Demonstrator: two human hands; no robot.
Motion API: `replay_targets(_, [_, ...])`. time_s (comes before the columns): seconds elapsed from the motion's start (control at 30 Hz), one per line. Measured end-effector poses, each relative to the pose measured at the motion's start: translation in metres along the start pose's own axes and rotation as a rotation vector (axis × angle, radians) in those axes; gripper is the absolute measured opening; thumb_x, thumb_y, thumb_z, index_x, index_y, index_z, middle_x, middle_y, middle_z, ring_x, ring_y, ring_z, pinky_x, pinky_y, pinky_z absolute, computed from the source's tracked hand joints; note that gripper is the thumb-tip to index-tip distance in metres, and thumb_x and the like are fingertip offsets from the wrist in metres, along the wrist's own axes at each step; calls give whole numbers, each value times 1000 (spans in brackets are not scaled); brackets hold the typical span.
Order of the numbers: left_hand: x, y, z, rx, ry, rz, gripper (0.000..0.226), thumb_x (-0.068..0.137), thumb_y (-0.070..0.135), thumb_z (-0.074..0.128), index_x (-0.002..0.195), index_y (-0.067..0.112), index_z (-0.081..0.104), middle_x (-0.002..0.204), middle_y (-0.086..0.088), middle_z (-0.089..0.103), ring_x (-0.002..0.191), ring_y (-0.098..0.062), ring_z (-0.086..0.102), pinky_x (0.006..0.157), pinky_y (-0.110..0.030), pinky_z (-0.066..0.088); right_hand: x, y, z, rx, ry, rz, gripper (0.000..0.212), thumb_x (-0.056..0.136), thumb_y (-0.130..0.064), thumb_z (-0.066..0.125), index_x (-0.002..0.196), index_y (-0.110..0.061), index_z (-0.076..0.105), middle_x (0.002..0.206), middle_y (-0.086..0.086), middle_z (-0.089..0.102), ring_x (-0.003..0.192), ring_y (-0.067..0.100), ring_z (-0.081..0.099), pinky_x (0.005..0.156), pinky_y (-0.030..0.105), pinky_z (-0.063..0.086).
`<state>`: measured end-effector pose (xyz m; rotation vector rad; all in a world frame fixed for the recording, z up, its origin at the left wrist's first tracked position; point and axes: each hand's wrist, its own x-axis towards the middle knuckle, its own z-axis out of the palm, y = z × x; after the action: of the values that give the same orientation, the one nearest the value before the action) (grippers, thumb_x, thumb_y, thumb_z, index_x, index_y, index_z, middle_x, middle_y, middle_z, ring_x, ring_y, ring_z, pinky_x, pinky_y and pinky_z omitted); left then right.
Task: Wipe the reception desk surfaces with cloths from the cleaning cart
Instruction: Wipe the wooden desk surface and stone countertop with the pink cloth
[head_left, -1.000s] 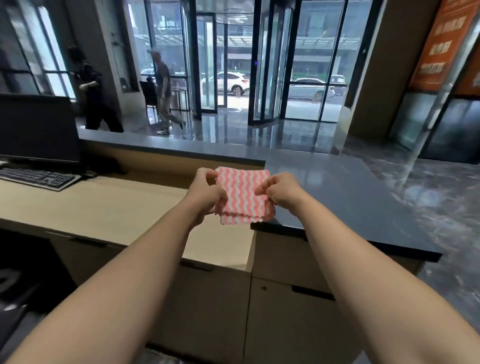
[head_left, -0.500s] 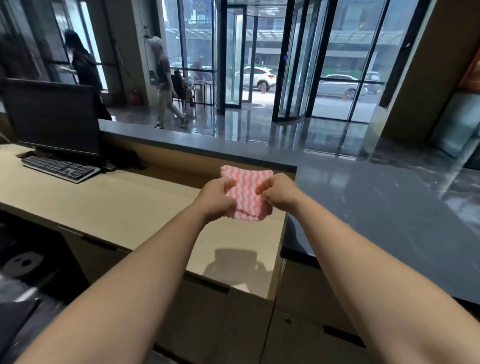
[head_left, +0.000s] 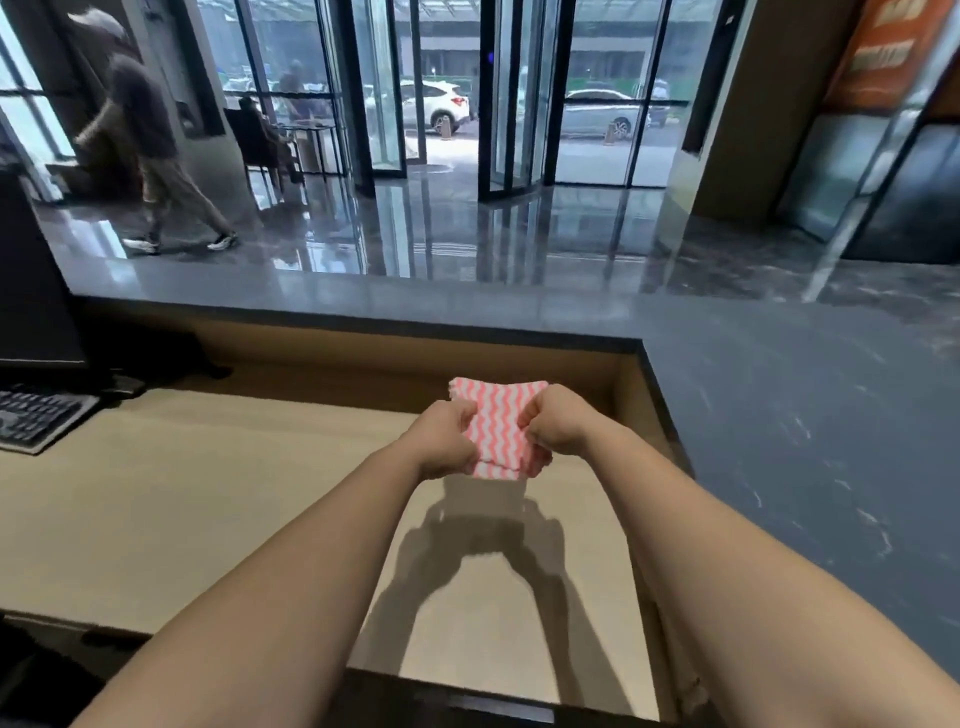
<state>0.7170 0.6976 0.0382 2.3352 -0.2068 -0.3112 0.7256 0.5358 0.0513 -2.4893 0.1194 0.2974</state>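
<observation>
Both hands pinch the cloth (head_left: 497, 422): left hand (head_left: 447, 439) curled round its left edge, right hand (head_left: 558, 423) curled round its right edge, fists close w/ a strip of cloth showing btwn them. Cloth (pink-and-white wavy stripes, folded) is held in the air over the beige desk top (head_left: 208, 519), toward its far right corner; its shadow (head_left: 493, 540) falls on the desk just nearer. Dark raised counter (head_left: 779, 441) wraps the desk on the far & right sides. Far left: keyboard (head_left: 36, 418) on the desk, black monitor (head_left: 31, 291) behind it. Beyond the counter: glossy floor (head_left: 467, 234), a person (head_left: 150, 156) mid-stride at left, glass doors (head_left: 519, 104) w/ cars (head_left: 436, 106) outside.
</observation>
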Motion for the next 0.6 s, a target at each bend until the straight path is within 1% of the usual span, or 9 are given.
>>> replay_targets(0.07, [22,-14,-5,30,-47,22,62,76,-7,57,135,10,49,131,-12,51,111,-25,56,81,-34,54,13,-3,9,-26,14,53,17,86,3,59,98,-2,70,96,14,68,86,28,70,80,45,59])
replay_targets(0.1, [31,-20,-5,21,-72,32,59,76,-8,55,132,11,51,129,-12,52,110,-23,57,81,-33,53,19,-2,13,-37,20,78,16,86,3,59,96,-2,70,95,14,69,86,28,70,80,44,59])
replay_targets(0.2, [55,-33,-2,-11,-153,40,74,79,-11,50,148,9,33,149,-8,40,128,-26,49,92,-33,49,38,4,25,-65,34,143,17,88,1,55,98,-3,69,97,14,68,89,27,68,82,42,59])
replay_targets(0.3, [77,-44,6,4,-174,75,74,82,-6,53,150,8,27,151,-11,36,131,-27,44,99,-37,48,54,12,37,-52,72,157,22,95,-6,50,111,-6,66,107,10,67,96,25,65,85,35,57])
replay_targets(0.37, [90,-52,12,27,-171,105,70,87,3,56,150,10,26,150,-8,34,129,-24,44,99,-28,45,68,18,48,-43,77,156,24,97,-9,48,117,-7,63,112,10,64,100,26,64,88,38,56])
replay_targets(0.43, [104,-62,18,15,-181,102,70,92,10,56,152,13,19,153,-4,24,132,-20,39,93,-18,40,84,23,59,-38,69,166,22,96,-11,51,116,-9,60,116,9,61,100,26,63,87,42,56])
replay_targets(0.5, [115,-72,25,-24,-211,64,74,94,10,55,154,18,12,160,-1,6,140,-21,29,92,-18,40,98,31,70,-51,48,164,26,94,-15,55,120,-14,58,125,8,57,105,25,61,88,43,56])
replay_targets(0.57, [126,-86,33,-33,-258,26,77,93,1,52,155,21,9,161,3,-12,147,-23,16,94,-18,39,105,38,79,-96,22,175,39,96,-18,52,135,-17,50,146,10,41,124,30,50,100,45,48])
replay_targets(0.6, [130,-94,35,-42,-278,20,79,92,-4,51,155,20,10,160,5,-17,148,-23,15,100,-20,40,107,44,83,-142,5,198,42,99,-21,47,141,-20,45,155,12,28,133,32,40,106,44,42])
